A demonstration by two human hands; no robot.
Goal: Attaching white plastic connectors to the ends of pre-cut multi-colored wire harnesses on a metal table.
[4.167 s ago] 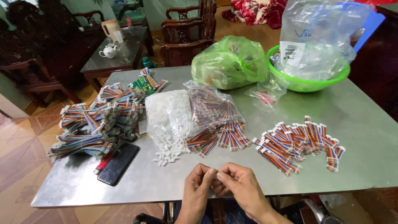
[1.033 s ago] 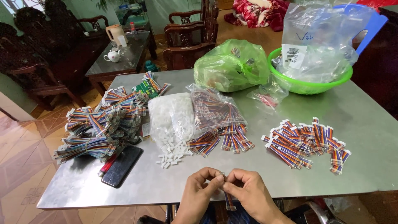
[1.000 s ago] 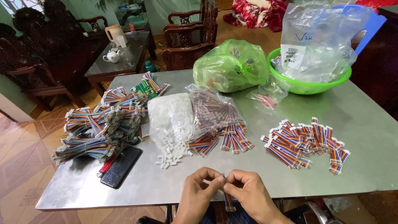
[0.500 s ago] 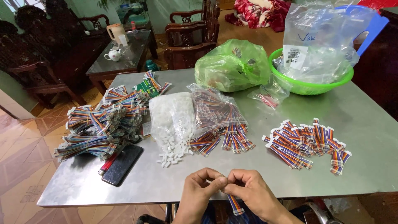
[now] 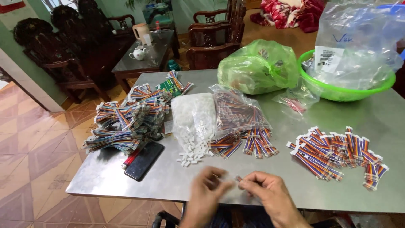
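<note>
At the near edge of the shiny grey metal counter (image 5: 126,181), the 2 hands meet, fingertips almost touching. Between them is a small piece of rainbow-coloured ribbon wire (image 5: 238,179); only a tiny bit shows, just above the counter's front edge. The right hand (image 5: 270,196) has its fingers curled in and pinches that piece. The left hand (image 5: 209,192) is blurry, its fingers bent toward the piece, and I cannot tell if it holds anything.

Just behind the hands lies a clear plastic bag of small white plastic plugs (image 5: 193,120), with some plugs spilled out on the counter. Touching it on the right is a clear bag of short rainbow wires (image 5: 240,120), with wires fanned out at its open end. To the right, well apart, sits a loose pile of short rainbow wires with white ends (image 5: 335,152).

On the left is a big heap of long rainbow wire bundles (image 5: 126,122). A black flat phone (image 5: 143,160) lies beside it, next to a red pen (image 5: 130,159). A small green circuit board (image 5: 171,86) sits at the back of the heap.

Farther back are a tied green plastic bag (image 5: 257,67), a small clear bag with red bits (image 5: 295,101), and a bright green round plastic bowl (image 5: 337,90) holding a large clear bag (image 5: 358,42).
</note>
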